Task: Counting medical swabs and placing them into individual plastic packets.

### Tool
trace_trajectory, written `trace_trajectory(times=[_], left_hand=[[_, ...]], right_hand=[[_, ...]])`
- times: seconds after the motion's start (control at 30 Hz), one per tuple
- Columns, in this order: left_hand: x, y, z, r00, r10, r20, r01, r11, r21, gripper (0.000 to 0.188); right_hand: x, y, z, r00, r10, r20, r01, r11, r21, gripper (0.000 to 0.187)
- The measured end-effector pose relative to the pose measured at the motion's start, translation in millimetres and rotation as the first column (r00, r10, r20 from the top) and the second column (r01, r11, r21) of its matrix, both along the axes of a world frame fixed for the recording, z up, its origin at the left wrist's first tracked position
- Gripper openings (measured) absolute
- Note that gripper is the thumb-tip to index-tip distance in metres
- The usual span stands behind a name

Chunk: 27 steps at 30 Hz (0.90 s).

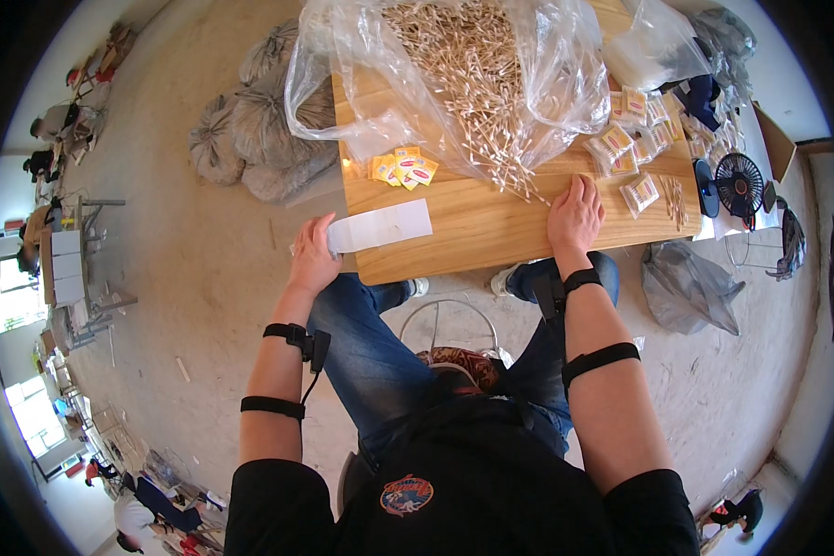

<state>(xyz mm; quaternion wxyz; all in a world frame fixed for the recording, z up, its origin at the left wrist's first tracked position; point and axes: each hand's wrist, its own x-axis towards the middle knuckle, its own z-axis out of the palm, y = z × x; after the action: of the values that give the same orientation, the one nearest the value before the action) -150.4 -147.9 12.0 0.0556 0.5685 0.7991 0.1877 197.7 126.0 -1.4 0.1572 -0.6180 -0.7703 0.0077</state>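
Note:
At the table's left front edge, my left hand (315,255) is closed on the end of a white paper strip (385,225), which lies flat across the corner. My right hand (576,213) rests on the table's front part with its fingers stretched out and holds nothing visible. Just beyond it, a heap of cotton swabs (473,79) spills from a large clear plastic bag (565,69). Several small yellow cards (405,169) lie beyond the paper strip. Right of my right hand are a small bag of swabs (639,194) and a few loose swabs (674,202).
More packed swab bags (635,130) crowd the wooden table's (491,236) right side. A black fan (739,185) stands farther right. Stuffed grey sacks (273,120) sit on the floor at left, and a grey plastic bag (690,287) at right. Other people work in the distance.

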Motion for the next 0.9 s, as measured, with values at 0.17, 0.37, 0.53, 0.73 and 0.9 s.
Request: trace_trajectory(times=[0.17, 0.37, 0.53, 0.73, 0.9], left_hand=[[11, 19, 19, 0.998, -0.043, -0.048, 0.041, 0.998, -0.048, 0.063], [18, 39, 32, 0.939, -0.245, -0.243, 0.205, 0.963, -0.177, 0.055], [33, 44, 41, 0.978, -0.173, -0.114, 0.134, 0.948, -0.288, 0.071], [32, 41, 53, 0.986, -0.09, 0.139, 0.117, 0.973, -0.198, 0.081], [43, 51, 58, 0.979, -0.15, 0.139, 0.169, 0.975, -0.142, 0.084]], right_hand=[[2, 0, -1, 1.0, 0.0, -0.002, 0.0, 1.0, 0.007, 0.037], [0, 1, -2, 1.0, 0.003, -0.006, -0.003, 1.0, 0.014, 0.036], [1, 1, -1, 1.0, -0.004, -0.008, 0.004, 1.0, 0.004, 0.035], [1, 0, 1, 1.0, 0.002, 0.002, -0.002, 1.0, -0.004, 0.035], [1, 0, -1, 1.0, 0.002, 0.008, -0.002, 1.0, 0.011, 0.035]])
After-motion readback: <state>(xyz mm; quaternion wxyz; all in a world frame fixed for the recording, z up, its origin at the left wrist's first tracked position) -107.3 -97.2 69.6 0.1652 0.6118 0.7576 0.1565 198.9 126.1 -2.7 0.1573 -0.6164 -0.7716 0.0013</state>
